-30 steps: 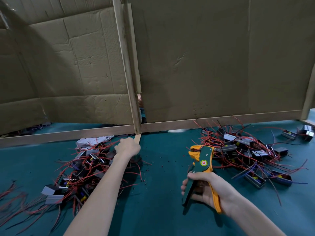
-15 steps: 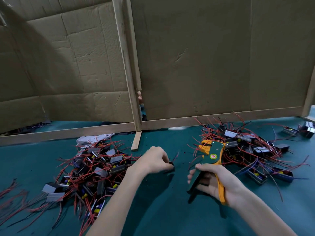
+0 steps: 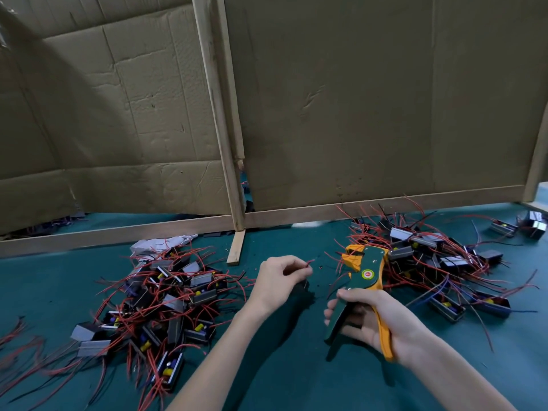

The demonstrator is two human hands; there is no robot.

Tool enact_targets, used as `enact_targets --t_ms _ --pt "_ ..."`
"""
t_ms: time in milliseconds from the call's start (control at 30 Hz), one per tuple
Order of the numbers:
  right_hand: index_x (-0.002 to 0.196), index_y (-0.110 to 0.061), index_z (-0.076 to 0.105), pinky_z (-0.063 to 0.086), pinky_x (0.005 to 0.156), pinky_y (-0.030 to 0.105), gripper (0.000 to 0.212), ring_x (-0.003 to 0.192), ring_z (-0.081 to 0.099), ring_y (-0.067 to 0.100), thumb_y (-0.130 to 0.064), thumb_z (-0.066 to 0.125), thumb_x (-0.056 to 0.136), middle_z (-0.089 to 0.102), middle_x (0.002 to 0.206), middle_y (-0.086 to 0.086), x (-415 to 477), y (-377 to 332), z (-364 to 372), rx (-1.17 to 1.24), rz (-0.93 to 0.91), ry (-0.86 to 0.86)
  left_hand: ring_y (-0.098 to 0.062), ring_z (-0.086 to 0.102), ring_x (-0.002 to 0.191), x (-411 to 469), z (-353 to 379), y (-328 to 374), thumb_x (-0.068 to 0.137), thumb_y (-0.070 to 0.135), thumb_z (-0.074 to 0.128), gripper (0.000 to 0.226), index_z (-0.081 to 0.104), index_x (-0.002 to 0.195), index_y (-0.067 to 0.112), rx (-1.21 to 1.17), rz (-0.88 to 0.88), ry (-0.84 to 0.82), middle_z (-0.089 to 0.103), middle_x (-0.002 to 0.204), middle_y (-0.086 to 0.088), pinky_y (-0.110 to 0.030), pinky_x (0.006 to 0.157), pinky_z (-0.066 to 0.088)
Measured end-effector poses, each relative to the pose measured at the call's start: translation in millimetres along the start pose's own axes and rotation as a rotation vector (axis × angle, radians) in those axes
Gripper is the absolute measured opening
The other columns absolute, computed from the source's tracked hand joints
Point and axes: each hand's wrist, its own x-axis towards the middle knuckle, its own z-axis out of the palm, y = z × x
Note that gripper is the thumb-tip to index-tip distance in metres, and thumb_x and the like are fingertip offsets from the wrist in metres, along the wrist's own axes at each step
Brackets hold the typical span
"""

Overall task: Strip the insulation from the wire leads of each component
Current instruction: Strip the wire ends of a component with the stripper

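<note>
Above the mat (image 3: 296, 381), left hand (image 3: 278, 281) pinches a red lead (image 3: 308, 262), seemingly pointing right; right hand (image 3: 385, 320) grips the stripper (image 3: 367, 271)

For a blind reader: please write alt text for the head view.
The right hand grips a green-and-orange wire stripper while the left hand pinches a red wire lead. Left pile and right pile of wired components lie on a teal table.

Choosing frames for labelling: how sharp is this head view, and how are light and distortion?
Head view: left hand, red wire lead and wire stripper in the right hand read clearly; left pile smears toward the lower-left corner; wide-angle lens bows the cardboard partition; dim soft light, forearm shadows on the green mat.
</note>
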Motion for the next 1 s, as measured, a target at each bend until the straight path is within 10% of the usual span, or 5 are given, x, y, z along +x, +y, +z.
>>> enact_targets --t_ms 467,1000 --pt "0.092 0.001 0.064 0.058 0.066 0.042 0.024 0.075 0.067 0.038 -0.003 0.073 0.070 0.065 0.084 0.026 -11 3 11 -0.127 -0.037 -0.133 -0.007 0.052 0.052 0 -24 22 0.086 0.011 0.068 0.010 0.068 0.077 0.015 -0.437 -0.057 0.019 0.063 0.065 0.001 -0.015 0.055 0.045" --pt "0.085 -0.004 0.068 0.056 0.075 0.046 0.015 0.077 0.065 0.038 -0.009 0.073 0.071 0.063 0.084 0.025 -22 -2 13 -0.256 -0.125 -0.302 -0.002 0.040 0.047 -4 -28 47 0.084 0.014 0.071 0.016 0.069 0.069 0.019 -0.376 0.010 0.016 0.049 0.051 0.013 -0.012 0.047 0.038"
